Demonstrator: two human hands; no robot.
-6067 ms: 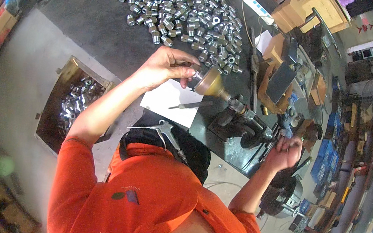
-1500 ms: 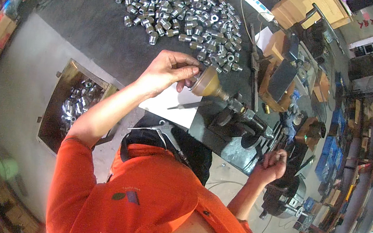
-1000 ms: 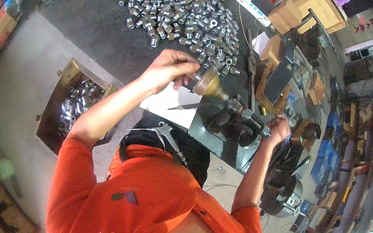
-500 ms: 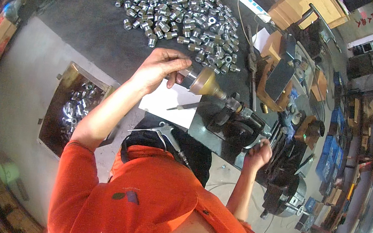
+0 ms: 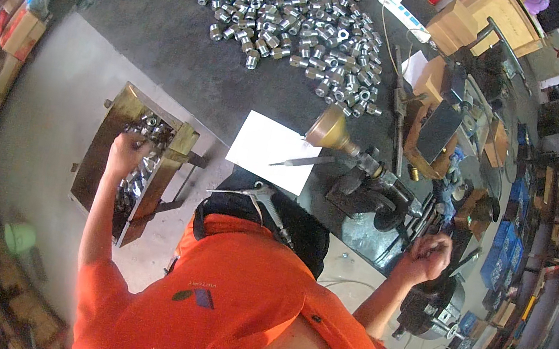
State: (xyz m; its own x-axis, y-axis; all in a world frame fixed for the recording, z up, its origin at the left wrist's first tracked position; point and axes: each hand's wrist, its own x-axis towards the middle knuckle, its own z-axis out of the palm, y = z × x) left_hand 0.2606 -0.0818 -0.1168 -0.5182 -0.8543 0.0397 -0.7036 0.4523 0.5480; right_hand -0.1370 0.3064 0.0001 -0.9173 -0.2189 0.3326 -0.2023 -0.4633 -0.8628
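Observation:
Over the wooden box (image 5: 160,181) at left, my left hand (image 5: 128,153) is curled with its fingertips among shiny metal fittings (image 5: 148,126). Whether it grips one is hidden. My right hand (image 5: 429,259) is closed beside the bench's near right edge, and what lies in its fingers cannot be made out. Between the hands a dark metal fixture (image 5: 383,191) sits on the bench, with a brass-coloured cone (image 5: 331,130) pointing up and left from it. No fitting shows at the cone's wide end.
A large pile of hex fittings (image 5: 302,28) covers the far bench. White paper (image 5: 263,139) lies near the edge under a dark pointed tool (image 5: 302,161). An air blow gun (image 5: 266,205) rests on my lap. A power strip (image 5: 404,13) and cardboard boxes (image 5: 457,23) stand at far right.
My left hand has left the cone with a metal fitting and moved down-left to the wooden box. My right hand has moved right, away from the fixture. The view has shifted slightly.

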